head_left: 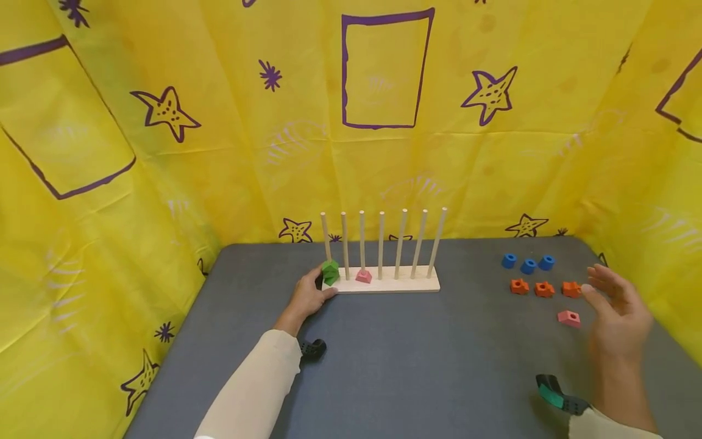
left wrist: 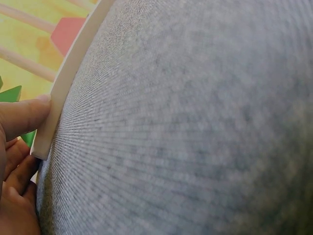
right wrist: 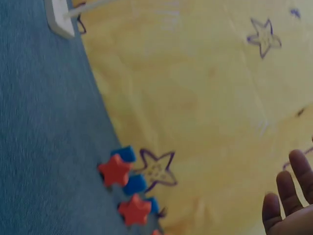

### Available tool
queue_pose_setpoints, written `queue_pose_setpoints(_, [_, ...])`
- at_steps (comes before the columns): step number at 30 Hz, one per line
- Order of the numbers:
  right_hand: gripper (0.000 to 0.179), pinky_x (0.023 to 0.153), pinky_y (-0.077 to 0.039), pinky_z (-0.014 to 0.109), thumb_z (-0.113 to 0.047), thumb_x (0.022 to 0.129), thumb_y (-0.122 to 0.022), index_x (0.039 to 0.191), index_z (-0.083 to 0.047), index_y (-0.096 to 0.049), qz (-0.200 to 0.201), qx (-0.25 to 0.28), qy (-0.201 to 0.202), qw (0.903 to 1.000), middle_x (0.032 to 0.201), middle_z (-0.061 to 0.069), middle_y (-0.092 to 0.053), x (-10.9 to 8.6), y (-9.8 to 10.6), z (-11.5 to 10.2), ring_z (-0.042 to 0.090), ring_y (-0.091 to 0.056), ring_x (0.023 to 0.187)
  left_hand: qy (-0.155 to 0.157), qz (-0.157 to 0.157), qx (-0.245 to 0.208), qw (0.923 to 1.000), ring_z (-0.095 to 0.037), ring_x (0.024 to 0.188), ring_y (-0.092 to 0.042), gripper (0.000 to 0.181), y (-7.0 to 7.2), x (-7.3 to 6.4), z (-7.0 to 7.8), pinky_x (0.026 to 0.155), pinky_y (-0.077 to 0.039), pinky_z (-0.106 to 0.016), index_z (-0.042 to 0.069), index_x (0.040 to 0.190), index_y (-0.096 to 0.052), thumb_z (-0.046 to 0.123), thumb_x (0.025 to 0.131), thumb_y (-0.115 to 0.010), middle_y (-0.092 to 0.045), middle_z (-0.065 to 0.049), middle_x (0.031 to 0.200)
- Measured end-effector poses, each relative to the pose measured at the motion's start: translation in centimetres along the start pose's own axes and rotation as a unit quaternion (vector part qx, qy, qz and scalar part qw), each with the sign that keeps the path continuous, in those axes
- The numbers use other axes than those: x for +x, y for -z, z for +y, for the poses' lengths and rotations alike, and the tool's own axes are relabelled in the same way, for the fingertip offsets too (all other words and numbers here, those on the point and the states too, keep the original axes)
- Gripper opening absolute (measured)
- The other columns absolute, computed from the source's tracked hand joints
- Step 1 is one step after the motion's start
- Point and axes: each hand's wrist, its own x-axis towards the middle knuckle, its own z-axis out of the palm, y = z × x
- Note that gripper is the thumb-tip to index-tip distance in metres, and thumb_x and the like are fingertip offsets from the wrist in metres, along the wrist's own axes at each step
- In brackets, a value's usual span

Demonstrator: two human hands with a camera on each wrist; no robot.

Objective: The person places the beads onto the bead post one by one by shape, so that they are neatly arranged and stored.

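A wooden base with a row of upright pegs (head_left: 403,281) stands at the back middle of the table. My left hand (head_left: 308,297) grips its left end, with the thumb (left wrist: 28,113) on the front edge and the other fingers round the end. Green blocks (head_left: 330,272) sit stacked on the leftmost peg, right by that hand. Further along, a pink block (head_left: 363,277) is on the third peg. Off to the right, my right hand (head_left: 620,311) hovers with loosely spread fingers and nothing in them, beside a loose pink block (head_left: 568,318).
Three orange star-shaped blocks (head_left: 544,289) lie in a row at the right, with three blue cylinder blocks (head_left: 528,266) behind them. A yellow patterned cloth (head_left: 384,171) hangs behind and at both sides of the dark grey table (head_left: 384,360).
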Motion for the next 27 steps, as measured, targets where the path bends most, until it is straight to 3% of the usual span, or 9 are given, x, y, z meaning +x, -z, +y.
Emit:
queue_pose_setpoints(3, [0.031,0.078,-0.049,0.015,0.013,0.086,-0.063,0.117,0.011,-0.063,0.058,-0.006,-0.052,0.9969,0.108,0.011,-0.065,0.8,1.3,0.7,0.018,-0.056,0.097,0.002,0.003,-0.004,1.0,-0.036,0.131,-0.039,0.073,0.0,0.0,-0.1,0.108,-0.029,-0.048,0.005,0.146,-0.042,0.009,0.082,-0.077,-0.047,-0.019,0.141])
queue_pose_setpoints(5, [0.031,0.077,-0.048,0.013,0.008,0.087,-0.065,0.118,0.004,-0.065,0.077,-0.032,-0.089,0.9926,0.11,0.007,-0.064,1.2,2.2,1.1,0.015,-0.057,0.097,0.001,0.003,0.001,1.0,-0.036,0.131,-0.039,0.073,0.0,-0.1,-0.2,0.108,-0.028,-0.049,0.005,0.146,-0.042,0.01,0.082,-0.078,-0.047,-0.019,0.14])
queue_pose_setpoints(11, [0.04,0.072,-0.045,0.007,-0.006,0.086,-0.073,0.125,-0.009,-0.066,0.087,-0.109,-0.18,0.9737,0.109,-0.005,-0.062,1.4,4.7,2.6,0.006,-0.055,0.093,0.006,-0.004,0.006,1.0,-0.035,0.132,-0.038,0.074,0.0,-0.1,-0.2,0.108,-0.027,-0.049,0.005,0.147,-0.041,0.012,0.083,-0.078,-0.047,-0.019,0.141])
queue_pose_setpoints(16, [0.044,0.071,-0.04,0.007,-0.011,0.086,-0.074,0.128,-0.017,-0.065,0.096,-0.191,-0.215,0.953,0.104,-0.009,-0.06,1.4,6.0,4.4,0.004,-0.049,0.093,0.008,-0.008,0.002,0.9999,-0.036,0.132,-0.037,0.074,0.2,-0.1,-0.3,0.109,-0.026,-0.05,0.005,0.147,-0.04,0.011,0.083,-0.077,-0.046,-0.02,0.141])
queue_pose_setpoints(18, [0.049,0.077,-0.037,0.008,-0.013,0.089,-0.071,0.136,-0.019,-0.059,0.08,-0.232,-0.228,0.9423,0.114,-0.008,-0.057,1.4,6.6,5.0,0.005,-0.046,0.1,0.008,-0.008,0.004,0.9999,-0.037,0.132,-0.037,0.074,0.3,-0.2,-0.2,0.109,-0.026,-0.05,0.004,0.147,-0.041,0.011,0.083,-0.077,-0.046,-0.02,0.141])
queue_pose_setpoints(20, [0.054,0.089,-0.034,0.012,-0.015,0.092,-0.066,0.144,-0.021,-0.05,0.054,-0.28,-0.24,0.9278,0.128,-0.008,-0.053,1.4,7.0,5.4,0.009,-0.043,0.114,0.009,-0.008,0.005,0.9999,-0.037,0.132,-0.037,0.074,0.2,-0.2,0.0,0.109,-0.025,-0.05,0.004,0.147,-0.041,0.01,0.083,-0.077,-0.046,-0.02,0.141])
queue_pose_setpoints(23, [0.063,0.107,-0.028,0.029,-0.025,0.096,-0.06,0.153,-0.02,-0.032,-0.012,-0.375,-0.242,0.8946,0.15,-0.006,-0.036,1.4,7.6,5.8,0.021,-0.03,0.135,0.01,-0.009,0.003,0.9999,-0.037,0.132,-0.037,0.073,0.1,-0.2,0.1,0.109,-0.026,-0.05,0.005,0.147,-0.04,0.01,0.083,-0.077,-0.045,-0.02,0.142])
queue_pose_setpoints(26, [0.069,0.109,-0.023,0.054,-0.032,0.098,-0.052,0.156,-0.015,-0.017,-0.09,-0.468,-0.211,0.8532,0.157,0.009,-0.022,1.5,8.1,6.0,0.038,-0.021,0.139,0.012,-0.011,0.001,0.9999,-0.037,0.132,-0.037,0.073,0.0,-0.2,0.1,0.109,-0.026,-0.05,0.005,0.147,-0.04,0.01,0.084,-0.076,-0.045,-0.02,0.142])
queue_pose_setpoints(27, [0.07,0.107,-0.022,0.059,-0.032,0.099,-0.05,0.156,-0.012,-0.014,-0.112,-0.487,-0.198,0.8435,0.156,0.015,-0.021,1.6,8.2,6.0,0.043,-0.021,0.138,0.011,-0.011,0.002,0.9999,-0.037,0.132,-0.037,0.073,0.0,-0.2,0.1,0.109,-0.026,-0.05,0.005,0.148,-0.04,0.011,0.084,-0.076,-0.045,-0.02,0.142])
